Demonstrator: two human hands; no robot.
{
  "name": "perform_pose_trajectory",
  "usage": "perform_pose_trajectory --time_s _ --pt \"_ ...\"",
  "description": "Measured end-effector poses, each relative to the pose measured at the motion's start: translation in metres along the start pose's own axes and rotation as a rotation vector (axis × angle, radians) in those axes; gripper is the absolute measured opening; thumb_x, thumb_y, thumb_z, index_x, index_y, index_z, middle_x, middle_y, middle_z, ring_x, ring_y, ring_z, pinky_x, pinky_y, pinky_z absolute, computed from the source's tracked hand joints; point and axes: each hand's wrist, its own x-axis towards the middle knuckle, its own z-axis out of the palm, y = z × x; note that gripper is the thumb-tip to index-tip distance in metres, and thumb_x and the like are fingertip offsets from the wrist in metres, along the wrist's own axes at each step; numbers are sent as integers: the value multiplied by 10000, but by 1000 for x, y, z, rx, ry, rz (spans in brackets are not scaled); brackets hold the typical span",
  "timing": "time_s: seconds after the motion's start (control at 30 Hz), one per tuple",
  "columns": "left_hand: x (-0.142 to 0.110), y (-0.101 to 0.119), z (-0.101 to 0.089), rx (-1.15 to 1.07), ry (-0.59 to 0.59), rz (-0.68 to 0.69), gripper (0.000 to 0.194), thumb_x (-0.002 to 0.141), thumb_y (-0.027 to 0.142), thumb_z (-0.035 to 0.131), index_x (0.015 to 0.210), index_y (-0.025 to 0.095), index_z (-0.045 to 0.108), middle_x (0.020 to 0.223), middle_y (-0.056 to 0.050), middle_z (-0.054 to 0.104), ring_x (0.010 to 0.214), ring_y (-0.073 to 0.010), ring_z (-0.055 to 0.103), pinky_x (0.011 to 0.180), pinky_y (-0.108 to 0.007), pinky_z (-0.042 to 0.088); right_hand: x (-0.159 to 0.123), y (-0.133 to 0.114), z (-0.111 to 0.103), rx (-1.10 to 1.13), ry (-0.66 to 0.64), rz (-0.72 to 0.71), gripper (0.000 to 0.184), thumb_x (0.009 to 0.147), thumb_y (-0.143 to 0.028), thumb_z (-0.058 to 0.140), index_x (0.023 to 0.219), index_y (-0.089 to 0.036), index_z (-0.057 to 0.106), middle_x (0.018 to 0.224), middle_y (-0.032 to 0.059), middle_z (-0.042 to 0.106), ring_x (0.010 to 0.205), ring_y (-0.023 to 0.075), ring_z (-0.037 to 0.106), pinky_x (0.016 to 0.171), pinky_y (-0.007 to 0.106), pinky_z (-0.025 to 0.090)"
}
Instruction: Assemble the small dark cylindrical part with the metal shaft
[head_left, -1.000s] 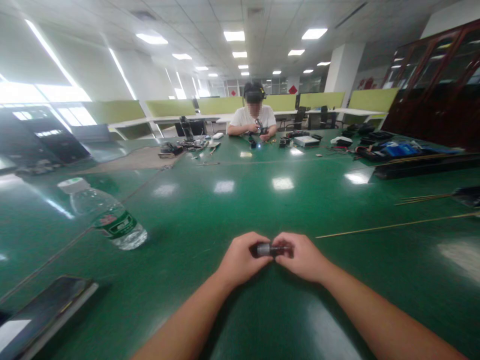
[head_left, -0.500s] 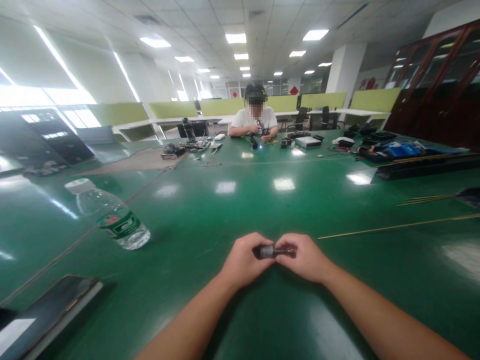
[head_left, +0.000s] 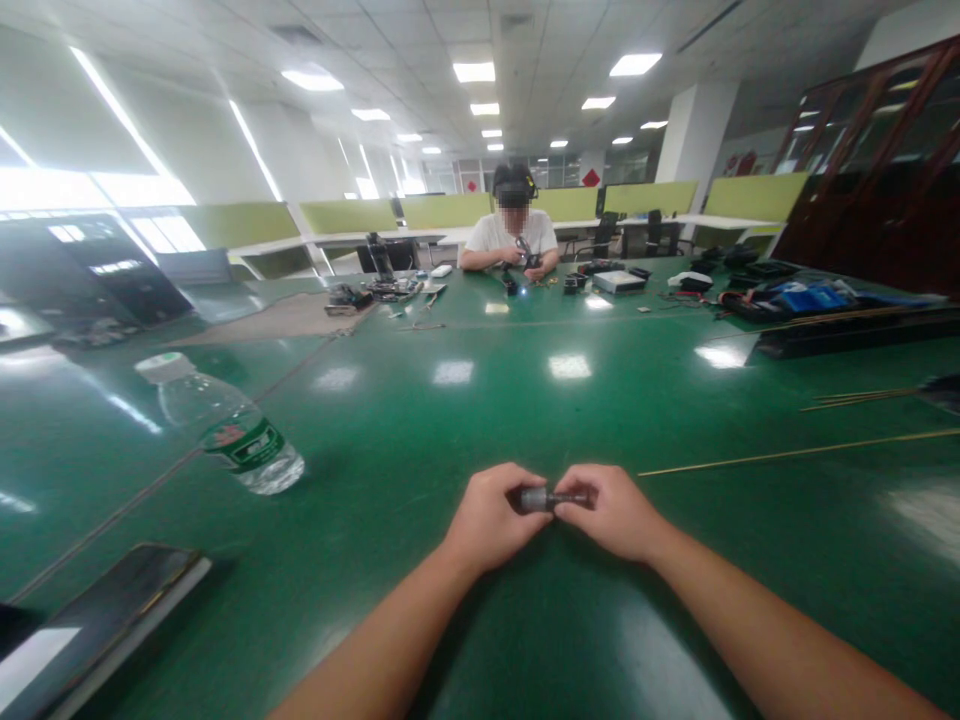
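Close in front of me, my left hand (head_left: 491, 512) is closed around the dark, wider end of a small cylindrical piece with a grey barrel (head_left: 535, 499). A thin dark shaft (head_left: 570, 498) runs rightward from that barrel. My right hand (head_left: 611, 512) pinches this shaft between thumb and fingers. The piece lies level, just above the green tabletop (head_left: 555, 630), and its exact kind is too blurred to make out. Both its ends are partly hidden by my fingers. The two hands face each other with only a narrow gap between them.
A water bottle (head_left: 244, 440) leans at the left, beyond a dark notebook (head_left: 112, 620). Thin brass-coloured rods (head_left: 795, 453) lie at the right. Across the table sits a person (head_left: 510, 235) handling a dark device, among electronic parts and a blue bundle (head_left: 814, 296).
The view has shifted very slightly. Both hands keep their hold on the cylindrical piece, with barely any visible movement.
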Motion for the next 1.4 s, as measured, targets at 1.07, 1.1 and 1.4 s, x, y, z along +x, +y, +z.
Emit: perform_pose_trajectory --time_s 1.07,1.1,1.4 --pt "2 -4 -5 5 35 3 270 655 166 802 914 212 742 863 -24 722 787 -180 655 759 -298 508 2 7 -4 18 4 17 64 751 -166 669 808 -156 695 703 13 673 612 142 576 583 233 438" --pt "2 -5 -5 6 40 1 273 654 164 803 916 211 741 866 -24 722 788 -179 655 757 -296 508 2 7 -5 20 6 21 63 748 -164 669 805 -155 693 683 6 660 600 137 565 569 229 428" --pt "2 -3 -7 -4 52 -8 265 661 153 791 916 210 742 865 -29 723 786 -183 659 766 -305 521 2 6 -5 18 16 28 68 744 -170 670 807 -160 693 647 -9 626 574 125 540 541 217 408"
